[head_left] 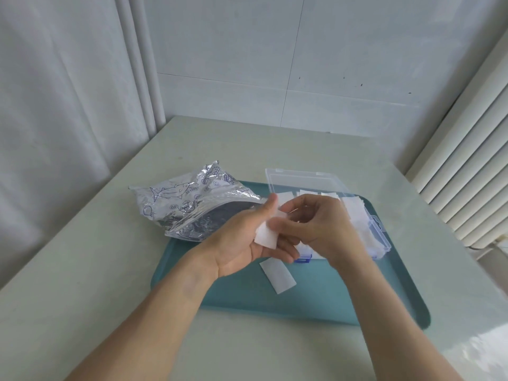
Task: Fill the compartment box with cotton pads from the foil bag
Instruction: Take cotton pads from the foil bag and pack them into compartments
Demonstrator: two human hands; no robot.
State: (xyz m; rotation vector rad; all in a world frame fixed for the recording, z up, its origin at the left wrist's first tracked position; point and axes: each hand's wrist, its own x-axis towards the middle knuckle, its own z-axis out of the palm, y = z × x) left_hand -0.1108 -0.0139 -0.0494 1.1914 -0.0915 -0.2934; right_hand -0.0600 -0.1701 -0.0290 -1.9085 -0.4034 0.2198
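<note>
Both hands meet over the tray (330, 303): left hand (242, 243) cradles a cotton pad (266, 236), right hand (316, 224) pinches it; peel 1 pad, then carry toward the box (382, 229) at 3 o'clock.

Two bare forearms in view, no sleeves. Left hand (236, 243) and right hand (316, 229) bare, without gloves, rings, watch.
</note>
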